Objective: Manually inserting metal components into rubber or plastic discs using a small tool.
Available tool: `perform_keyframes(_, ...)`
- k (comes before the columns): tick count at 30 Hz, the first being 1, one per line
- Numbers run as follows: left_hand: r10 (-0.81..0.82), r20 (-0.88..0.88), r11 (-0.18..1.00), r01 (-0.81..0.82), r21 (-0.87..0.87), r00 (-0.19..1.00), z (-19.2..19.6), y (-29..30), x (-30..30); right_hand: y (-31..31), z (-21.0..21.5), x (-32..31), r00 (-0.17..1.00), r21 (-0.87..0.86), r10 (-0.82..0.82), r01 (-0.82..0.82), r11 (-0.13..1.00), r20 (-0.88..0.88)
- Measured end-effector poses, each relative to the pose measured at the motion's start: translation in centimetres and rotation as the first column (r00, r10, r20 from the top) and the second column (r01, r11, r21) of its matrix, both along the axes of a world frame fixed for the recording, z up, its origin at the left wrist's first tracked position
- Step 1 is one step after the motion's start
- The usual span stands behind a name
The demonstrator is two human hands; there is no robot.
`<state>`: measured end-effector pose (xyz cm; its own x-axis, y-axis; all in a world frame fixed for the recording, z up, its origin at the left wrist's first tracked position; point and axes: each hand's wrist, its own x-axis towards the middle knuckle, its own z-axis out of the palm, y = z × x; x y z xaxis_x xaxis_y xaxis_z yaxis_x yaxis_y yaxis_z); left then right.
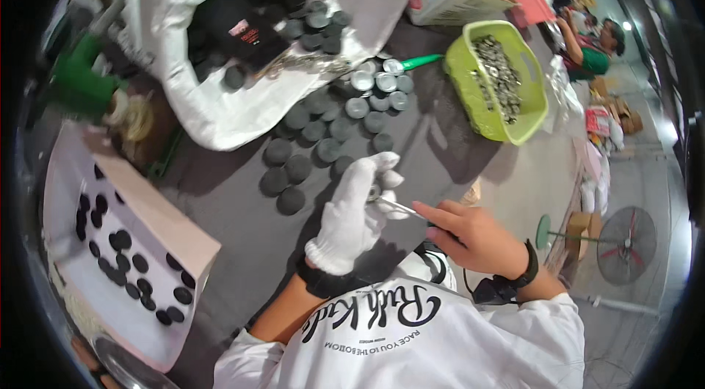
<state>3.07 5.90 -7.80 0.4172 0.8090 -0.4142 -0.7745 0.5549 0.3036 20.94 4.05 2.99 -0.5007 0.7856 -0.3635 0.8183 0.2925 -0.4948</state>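
Two hands meet above the dark grey tabletop (242, 242): the left hand (352, 216), in a white fabric glove, is closed around a small round metal-faced cap (374, 193), while the bare right hand (474, 235) pinches thin silver tweezers (400, 207) whose tip touches that cap. Just beyond lie scattered dark round caps (308, 146) spilling from a white sack (220, 106), with a lime-green plastic basket (532, 106) of small metal pieces to the right.
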Motion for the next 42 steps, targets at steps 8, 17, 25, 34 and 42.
perform_keyframes(8, -0.027, -0.444, 0.943, 0.171, 0.286, 0.895, -1.1, -1.2, 0.8, -0.5, -0.8, 0.5, 0.996, 0.021, 0.004, -0.006, 1.000, 0.085)
perform_keyframes(17, -0.229, -0.812, 0.660, 0.699, 0.276, 0.536, -0.7, -2.1, 1.0, 4.0, -1.2, 4.2, 0.784, 0.246, 0.511, -0.605, 0.758, 0.352)
perform_keyframes(25, -0.233, -0.913, 0.499, 0.847, 0.183, 0.335, 1.6, -2.0, 1.0, 9.6, -5.2, 3.6, 0.471, 0.321, 0.831, -0.868, 0.378, 0.296)
perform_keyframes(34, -0.456, -0.804, 0.478, 0.867, 0.140, 0.382, 1.5, -2.0, 1.1, 10.2, -9.2, 2.8, 0.516, 0.527, 0.844, -0.762, 0.375, 0.145)
perform_keyframes(42, -0.451, -0.535, 0.787, 0.601, 0.138, 0.714, 1.0, -1.7, 1.0, 10.0, -9.8, 4.0, 0.888, 0.727, 0.454, -0.358, 0.586, 0.071)
